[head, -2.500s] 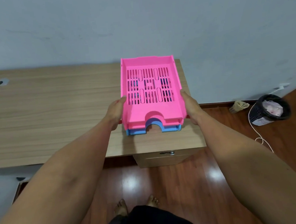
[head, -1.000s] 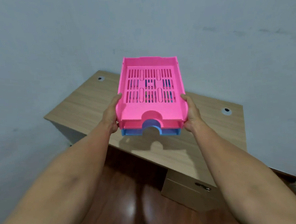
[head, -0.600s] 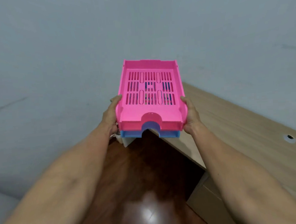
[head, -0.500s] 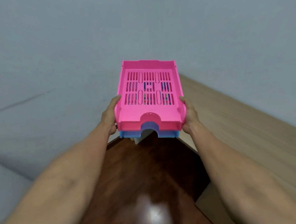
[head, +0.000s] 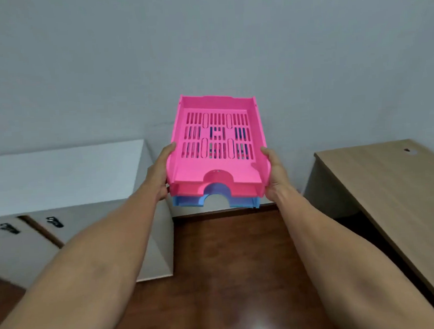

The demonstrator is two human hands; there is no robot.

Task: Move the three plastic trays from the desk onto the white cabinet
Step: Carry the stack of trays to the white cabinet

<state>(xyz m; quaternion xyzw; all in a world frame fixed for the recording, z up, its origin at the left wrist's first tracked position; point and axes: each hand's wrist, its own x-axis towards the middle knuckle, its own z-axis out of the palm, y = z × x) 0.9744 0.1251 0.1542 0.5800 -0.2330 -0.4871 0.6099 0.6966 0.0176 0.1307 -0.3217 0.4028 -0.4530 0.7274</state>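
I hold a nested stack of plastic trays in the air before me. A pink tray [head: 218,164] is on top, a second pink one [head: 194,190] sits under it, and a blue tray [head: 187,201] is at the bottom. My left hand [head: 159,174] grips the stack's left side and my right hand [head: 275,178] grips its right side. The stack hangs over the floor gap between the white cabinet [head: 59,174] on the left and the wooden desk [head: 390,186] on the right.
The white cabinet has a flat top and two doors with dark handles [head: 54,222]. Dark wooden floor [head: 229,265] lies below the stack. A grey wall [head: 204,50] stands behind everything. The desk top has a cable hole [head: 409,150].
The stack has been lifted off the desk and my view has swung left with it. The desk now lies to the right and the white cabinet has come into view on the left.
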